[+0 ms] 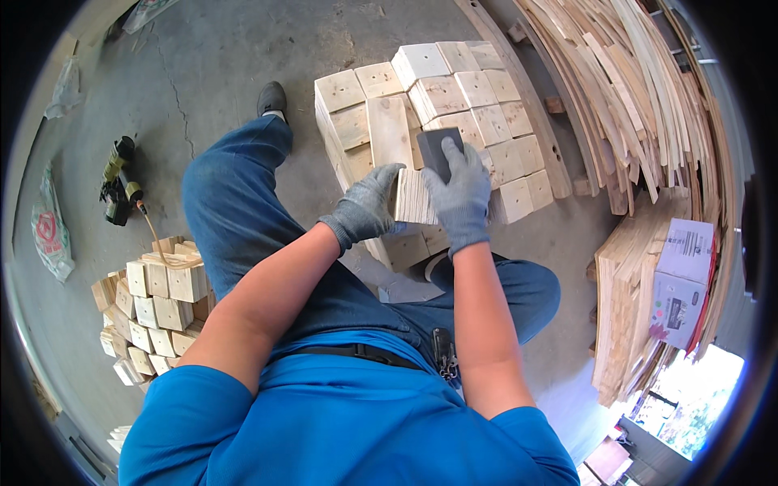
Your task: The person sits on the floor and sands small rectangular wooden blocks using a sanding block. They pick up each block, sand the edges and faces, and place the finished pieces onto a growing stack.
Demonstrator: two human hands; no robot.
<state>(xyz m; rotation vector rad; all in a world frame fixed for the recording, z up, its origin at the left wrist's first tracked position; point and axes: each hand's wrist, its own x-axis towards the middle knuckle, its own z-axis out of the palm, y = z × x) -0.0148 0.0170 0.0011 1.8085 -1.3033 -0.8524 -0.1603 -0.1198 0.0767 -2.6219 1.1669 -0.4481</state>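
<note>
A pale wooden block [415,197] with a ridged, striped face is between my two gloved hands, above a large stack of wooden blocks [490,125]. My left hand [363,206], in a grey glove, is closed around its left side. In my right hand [462,197], also gloved, is a dark grey rectangular block [436,154], gripped with the fingers over its right part. This hand's lower part lies against the right side of the wooden block. Another wooden block [389,130] lies on top of the stack just beyond my left hand.
A smaller pile of wooden blocks [158,312] is at the left, with a hose [158,239] over it and a green-and-black power tool [120,182] beyond. Long wood strips [604,89] line the right, near a cardboard box [679,279]. Plastic bags [53,231] lie far left.
</note>
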